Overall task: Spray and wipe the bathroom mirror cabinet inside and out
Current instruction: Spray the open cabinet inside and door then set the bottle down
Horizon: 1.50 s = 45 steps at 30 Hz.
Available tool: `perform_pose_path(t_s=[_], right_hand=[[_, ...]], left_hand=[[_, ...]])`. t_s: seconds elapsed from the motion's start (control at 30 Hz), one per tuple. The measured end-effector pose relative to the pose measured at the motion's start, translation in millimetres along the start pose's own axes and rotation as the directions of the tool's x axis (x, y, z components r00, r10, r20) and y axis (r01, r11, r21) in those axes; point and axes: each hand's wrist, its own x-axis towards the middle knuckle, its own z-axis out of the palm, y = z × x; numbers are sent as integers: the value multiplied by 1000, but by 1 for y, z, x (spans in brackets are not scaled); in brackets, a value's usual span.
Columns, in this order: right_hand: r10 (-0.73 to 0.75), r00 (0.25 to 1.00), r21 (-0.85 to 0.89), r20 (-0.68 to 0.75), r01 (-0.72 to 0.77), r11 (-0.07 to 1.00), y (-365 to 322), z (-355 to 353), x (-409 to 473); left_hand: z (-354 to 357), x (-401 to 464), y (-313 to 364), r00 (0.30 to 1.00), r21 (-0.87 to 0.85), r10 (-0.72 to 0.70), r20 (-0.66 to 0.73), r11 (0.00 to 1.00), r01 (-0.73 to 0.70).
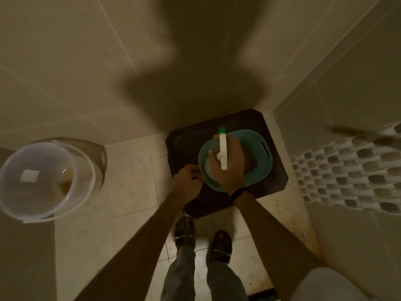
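I look straight down at a bathroom corner. My right hand (227, 166) is wrapped around a white spray bottle (222, 152) with a green nozzle tip, held above a teal plastic basin (260, 153). The basin rests on a dark brown stool (186, 140) against the wall. My left hand (188, 181) is curled at the basin's near-left rim; whether it grips the rim or something small I cannot tell. The mirror cabinet is out of view.
A translucent bucket (43, 181) with a little brownish water stands on the floor at left. A floor drain (299, 235) lies at right, a white toilet edge (329, 285) at bottom right. My sandalled feet (204, 240) stand just before the stool. Tiled walls close in ahead and right.
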Motion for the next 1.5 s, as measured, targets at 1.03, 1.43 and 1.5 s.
perform_pose_path(t_s=[1.03,1.43,1.5], right_hand=[[-294,909,98,-296,335,937,-301,-314,-224],[-177,794,-69,-582,169,983,-398,-504,-464],[-162,785,-53,-599,163,985,-400,-537,-499]], left_hand=[[-79,-416,123,769,2,585,-256,796,-605],[-2,-670,167,559,-96,828,-52,553,-828],[23,-704,178,494,-91,869,-22,490,-867]])
